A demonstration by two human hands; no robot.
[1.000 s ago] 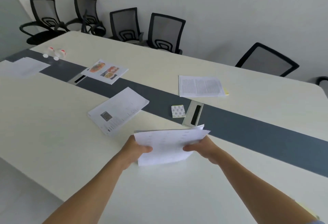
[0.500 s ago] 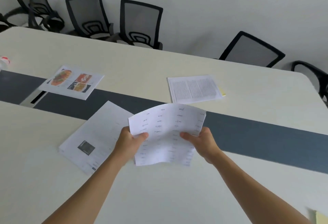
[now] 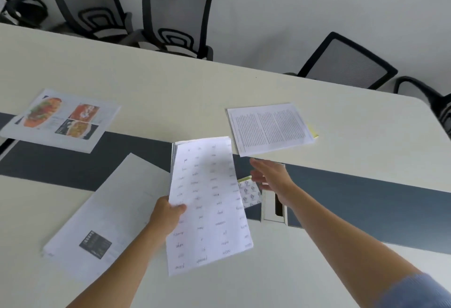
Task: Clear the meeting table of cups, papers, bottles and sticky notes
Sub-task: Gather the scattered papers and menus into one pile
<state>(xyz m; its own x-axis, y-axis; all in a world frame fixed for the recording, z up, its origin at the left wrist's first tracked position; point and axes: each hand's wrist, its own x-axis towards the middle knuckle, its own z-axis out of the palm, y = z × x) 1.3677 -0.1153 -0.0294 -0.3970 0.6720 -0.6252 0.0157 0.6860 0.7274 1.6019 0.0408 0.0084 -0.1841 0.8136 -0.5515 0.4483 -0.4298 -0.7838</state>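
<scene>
My left hand grips the left edge of a white stack of papers with handwritten words, held above the table. My right hand is open, fingers spread, stretched forward over a small patterned sticky note pad on the table's dark stripe. Just beyond that hand lies a printed text sheet with a yellow sticky note peeking out at its right edge. A white document with a dark square lies to the left. A sheet with food photos lies at the far left.
The cream meeting table has a dark grey stripe across it, with a white-framed cable slot under my right wrist. Black mesh chairs stand along the far edge by the wall.
My right hand let go of the handwritten papers and reached forward over the sticky note pad. My left hand alone now holds the stack, turned lengthwise. The view has moved closer and to the right.
</scene>
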